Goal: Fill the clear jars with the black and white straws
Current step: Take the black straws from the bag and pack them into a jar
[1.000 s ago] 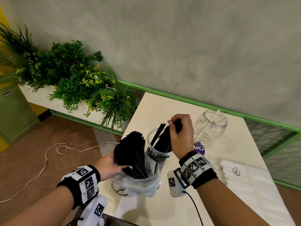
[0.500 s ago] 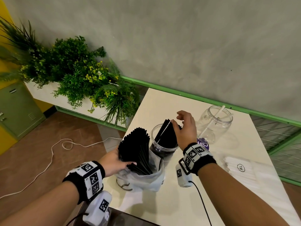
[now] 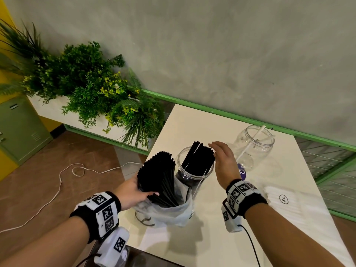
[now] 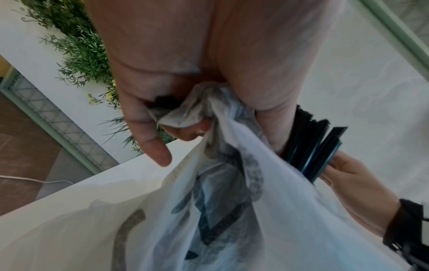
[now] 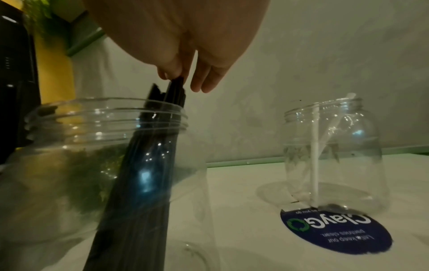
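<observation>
My left hand (image 3: 133,191) grips a thick bundle of black straws (image 3: 158,176) together with the neck of its white plastic bag (image 3: 165,214) at the table's near left. In the left wrist view my left hand (image 4: 185,91) bunches the bag (image 4: 232,201). Just right of it stands a clear jar (image 3: 180,157) holding black straws (image 3: 198,157) that lean to the right. My right hand (image 3: 223,158) has straight fingers (image 5: 204,78) against the tops of those straws (image 5: 148,155). A second clear jar (image 3: 254,147) farther right holds a white straw (image 3: 250,145).
A pack of white straws (image 3: 289,205) lies at the right of the white table (image 3: 192,122). A round blue sticker (image 5: 336,229) is on the table between the jars. Green plants (image 3: 92,89) stand left of the table, and a white cable (image 3: 67,170) lies on the floor.
My right hand held a bunch of black straws over the near jar; it has since opened and the straws now stand in the jar. My left hand keeps its hold.
</observation>
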